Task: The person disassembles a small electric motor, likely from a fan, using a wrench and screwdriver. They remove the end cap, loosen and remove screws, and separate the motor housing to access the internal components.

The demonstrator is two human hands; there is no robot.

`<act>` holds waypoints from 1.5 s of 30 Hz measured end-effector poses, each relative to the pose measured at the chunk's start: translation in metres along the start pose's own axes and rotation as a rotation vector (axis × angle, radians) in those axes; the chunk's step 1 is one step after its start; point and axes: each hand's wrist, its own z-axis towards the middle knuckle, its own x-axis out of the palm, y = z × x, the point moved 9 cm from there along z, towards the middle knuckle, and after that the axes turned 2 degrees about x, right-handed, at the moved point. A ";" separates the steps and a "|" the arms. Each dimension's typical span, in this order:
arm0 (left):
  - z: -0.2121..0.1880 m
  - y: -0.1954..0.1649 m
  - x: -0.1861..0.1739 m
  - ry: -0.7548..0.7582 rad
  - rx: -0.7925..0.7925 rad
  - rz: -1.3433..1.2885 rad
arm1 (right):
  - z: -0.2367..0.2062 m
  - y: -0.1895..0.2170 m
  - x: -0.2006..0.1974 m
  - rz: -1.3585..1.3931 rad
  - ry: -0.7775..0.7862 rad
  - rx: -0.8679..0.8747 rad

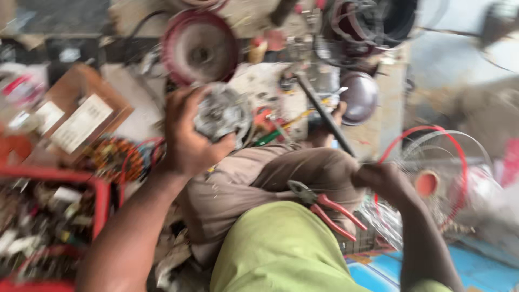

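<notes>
My left hand (186,138) grips a round grey metal motor part (223,112) and holds it up over my knees. My right hand (381,178) is closed around the lower end of a long dark metal rod (323,113) that slants up and to the left across the floor. Red-handled pliers (324,208) rest on my lap, on the brown trouser leg (303,173), between the two hands. The picture is blurred by motion.
A red-rimmed round fan motor housing (199,47) lies ahead. A copper-wound stator (116,158) sits left, beside a red crate (54,178) of small parts and a brown box (81,116). A red-rimmed wire fan guard (432,178) stands right, near a dark dome cover (359,97).
</notes>
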 end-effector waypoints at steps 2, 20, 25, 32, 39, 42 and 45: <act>-0.006 0.003 0.002 -0.023 0.024 -0.065 | -0.029 -0.038 0.039 -0.085 0.252 0.002; 0.010 -0.032 -0.006 0.091 0.007 0.159 | -0.137 -0.061 0.019 0.254 0.434 -0.029; 0.024 -0.138 0.008 0.242 0.219 -0.100 | -0.148 0.044 -0.023 -0.204 0.414 -0.265; -0.041 -0.134 0.087 0.575 -0.075 -0.487 | -0.180 0.207 -0.053 0.448 0.603 -1.019; -0.006 -0.135 0.061 0.349 -0.076 -0.605 | -0.129 0.252 -0.038 1.150 0.458 -1.173; 0.002 -0.124 0.022 0.214 -0.113 -0.635 | -0.133 0.270 -0.060 1.287 0.557 -1.239; 0.002 -0.089 -0.023 0.006 -0.017 -0.206 | -0.141 0.289 -0.111 1.176 0.373 -1.324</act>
